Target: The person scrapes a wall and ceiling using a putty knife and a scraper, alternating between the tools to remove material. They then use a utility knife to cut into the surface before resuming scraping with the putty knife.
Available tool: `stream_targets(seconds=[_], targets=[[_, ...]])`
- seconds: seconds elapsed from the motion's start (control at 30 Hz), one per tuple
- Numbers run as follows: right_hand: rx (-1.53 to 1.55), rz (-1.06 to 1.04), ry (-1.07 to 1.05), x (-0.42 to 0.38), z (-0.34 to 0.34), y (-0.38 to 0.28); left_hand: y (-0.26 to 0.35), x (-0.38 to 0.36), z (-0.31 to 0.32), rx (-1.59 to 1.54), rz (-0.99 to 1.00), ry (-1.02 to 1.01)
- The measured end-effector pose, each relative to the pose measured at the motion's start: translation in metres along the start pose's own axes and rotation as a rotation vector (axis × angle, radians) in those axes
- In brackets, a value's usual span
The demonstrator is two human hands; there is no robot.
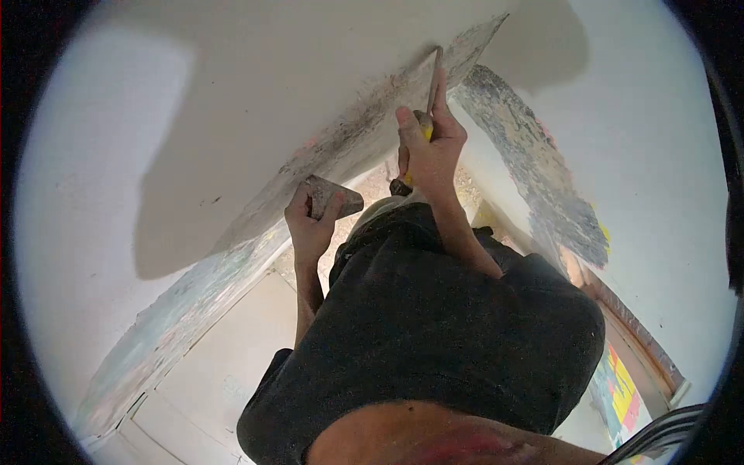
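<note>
Right hand [435,153] gripping scraper [434,87] at wall [256,101], left hand [310,226] holding grey plate [345,200]

Lighting: moderate indoor light, source out of frame; walls [666,147] evenly pale, brightest at the left beside a shadow edge; one large soft-edged grey shadow [174,209] across the left wall, a second, rounded one at upper right; dark shirt [434,325] low in detail, its folds faint; no strong glare; colours muted, slightly cool on the walls. Quality: wide fisheye view, circular, with black corners and a bluish fringe at the rim; straight edges bowed toward the margins; fine grain in the dark areas; hands softly rendered, fine detail smeared; periphery softer than the centre.
</note>
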State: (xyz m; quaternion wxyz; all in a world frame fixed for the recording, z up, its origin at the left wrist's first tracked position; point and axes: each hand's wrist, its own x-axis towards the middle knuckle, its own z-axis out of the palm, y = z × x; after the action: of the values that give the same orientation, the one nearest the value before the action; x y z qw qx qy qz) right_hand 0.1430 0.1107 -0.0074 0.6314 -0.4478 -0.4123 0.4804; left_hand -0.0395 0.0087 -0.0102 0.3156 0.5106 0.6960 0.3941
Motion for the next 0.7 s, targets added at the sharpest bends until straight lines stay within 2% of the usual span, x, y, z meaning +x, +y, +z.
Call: stream_targets(seconds=[0.17,0.27,0.47,0.63,0.7], targets=[[0.052,0.065,-0.028,-0.007,-0.001,-0.008,-0.002,-0.004,0.000,0.006,-0.017,-0.050],[0.071,0.090,-0.018,-0.003,-0.006,-0.004,-0.001,-0.003,-0.003,0.067,0.039,-0.037],[0.036,0.008,-0.037,-0.001,-0.006,-0.001,-0.001,-0.007,-0.006,-0.007,-0.081,-0.071],[0.047,-0.006,-0.073,-0.013,0.000,-0.001,-0.002,-0.010,-0.004,0.003,-0.015,-0.026],[0.108,0.051,-0.053,0.000,-0.004,-0.008,-0.005,-0.008,-0.004,0.031,-0.004,-0.028]])
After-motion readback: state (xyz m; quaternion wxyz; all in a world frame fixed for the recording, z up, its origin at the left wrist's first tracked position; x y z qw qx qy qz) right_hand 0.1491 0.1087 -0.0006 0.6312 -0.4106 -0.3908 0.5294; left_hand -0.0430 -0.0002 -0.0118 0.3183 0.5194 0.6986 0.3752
